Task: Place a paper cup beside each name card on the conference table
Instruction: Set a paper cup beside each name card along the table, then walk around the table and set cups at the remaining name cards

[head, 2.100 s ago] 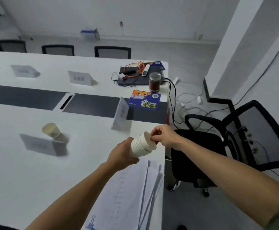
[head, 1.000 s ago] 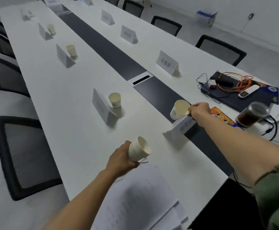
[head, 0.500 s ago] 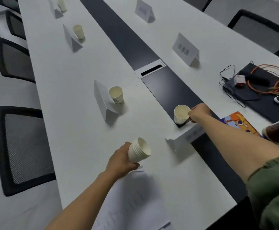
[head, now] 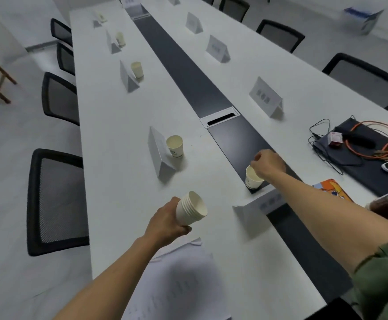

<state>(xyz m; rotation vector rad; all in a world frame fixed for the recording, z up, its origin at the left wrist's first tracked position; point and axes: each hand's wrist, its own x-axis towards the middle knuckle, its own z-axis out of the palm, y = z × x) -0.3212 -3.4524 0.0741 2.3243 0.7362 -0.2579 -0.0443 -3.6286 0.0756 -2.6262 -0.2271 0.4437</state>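
Nearest: loose papers (head: 179,285) on the white worktop (head: 119,181).

Left hand (head: 165,224): fingers (head: 183,228) wrapped around the base of a stack of cups (head: 192,210), held tilted above the worktop, mouth facing away.

Beyond: name card (head: 257,204), with the cup (head: 253,180) upright just behind it, at the edge of the dark centre strip (head: 188,72).

Right hand (head: 268,165): fingers (head: 256,158) curled at the rim, apparently pinching it; the contact is partly hidden.

Step in hand, as judged: setting this cup down. Do it well by seating the base flat, then letting go straight upward so the light cup does not tip or nudge the card.

Further along the left side, cards already have cups; the far-side cards (head: 265,98) have none.
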